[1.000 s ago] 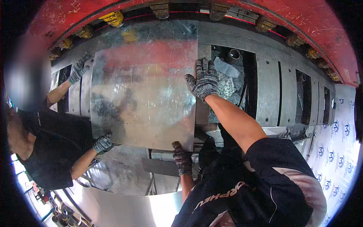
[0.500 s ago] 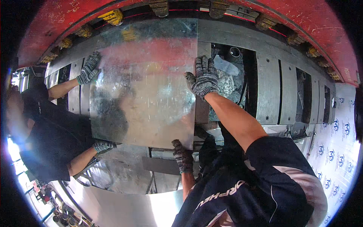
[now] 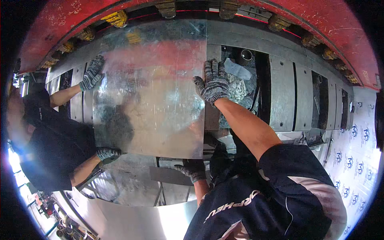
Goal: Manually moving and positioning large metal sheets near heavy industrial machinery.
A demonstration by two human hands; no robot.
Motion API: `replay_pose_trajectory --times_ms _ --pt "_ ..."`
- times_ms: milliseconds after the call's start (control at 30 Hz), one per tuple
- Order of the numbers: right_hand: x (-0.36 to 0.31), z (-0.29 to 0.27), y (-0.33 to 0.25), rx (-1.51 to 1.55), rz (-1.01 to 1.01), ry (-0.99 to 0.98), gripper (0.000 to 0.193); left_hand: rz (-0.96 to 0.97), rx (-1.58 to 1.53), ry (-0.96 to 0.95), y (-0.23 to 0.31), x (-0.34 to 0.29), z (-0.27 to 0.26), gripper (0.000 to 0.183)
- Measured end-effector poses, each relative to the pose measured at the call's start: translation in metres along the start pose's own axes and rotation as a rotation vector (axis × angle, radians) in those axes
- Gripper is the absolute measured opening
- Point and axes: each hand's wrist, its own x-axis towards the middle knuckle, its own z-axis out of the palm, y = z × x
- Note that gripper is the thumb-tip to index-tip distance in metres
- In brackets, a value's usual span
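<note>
A large shiny metal sheet (image 3: 160, 104) lies flat on the grey machine bed (image 3: 236, 34). My right hand (image 3: 216, 82), in a grey knitted glove, rests open along the sheet's right edge, fingers stretched out and pointing away from me. Just off the sheet's front edge is my left hand (image 3: 194, 171), gloved too, its thumb spread to the left and its other fingers dark in the shadow by the edge. At the left, a co-worker's gloved hand (image 3: 93, 74) lies at the sheet's left edge, and their other hand (image 3: 108, 153) is at its front left corner.
A red machine beam (image 3: 320, 30) arches over the far side, with yellow and dark tool holders (image 3: 116, 19) beneath it. Right of the sheet, an opening in the bed holds a metal ring (image 3: 246, 55) and a pale scrap (image 3: 237, 69). Printed white film (image 3: 352, 160) hangs at right.
My left hand has come off the sheet's front edge and dropped slightly toward me, its thumb now spread left. My right hand and the co-worker's hands keep their places on the sheet.
</note>
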Motion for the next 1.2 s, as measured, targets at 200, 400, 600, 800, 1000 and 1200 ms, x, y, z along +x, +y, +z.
replay_pose_trajectory --times_ms 200,400,600,800,1000,1200 --pt "0.001 0.000 -0.014 -0.007 -0.013 -0.056 0.091 0.205 1.586 0.266 0.001 0.016 -0.009 0.093" --pt "0.000 -0.005 -0.015 0.067 -0.006 -0.051 0.090 0.213 1.586 0.281 -0.005 0.016 -0.014 0.091" --pt "0.001 -0.014 -0.003 0.003 0.022 -0.104 0.090 0.154 1.593 0.252 -0.018 0.016 -0.024 0.091" --pt "0.002 0.004 -0.026 0.070 -0.050 0.028 0.090 0.416 1.657 0.322 -0.009 0.029 -0.066 0.093" --pt "0.000 -0.003 -0.006 0.033 -0.004 -0.025 0.090 0.154 1.520 0.447 -0.016 0.025 -0.004 0.085" --pt "0.000 -0.001 -0.011 -0.009 -0.023 -0.010 0.089 0.177 1.488 0.817 -0.002 0.018 0.014 0.077"
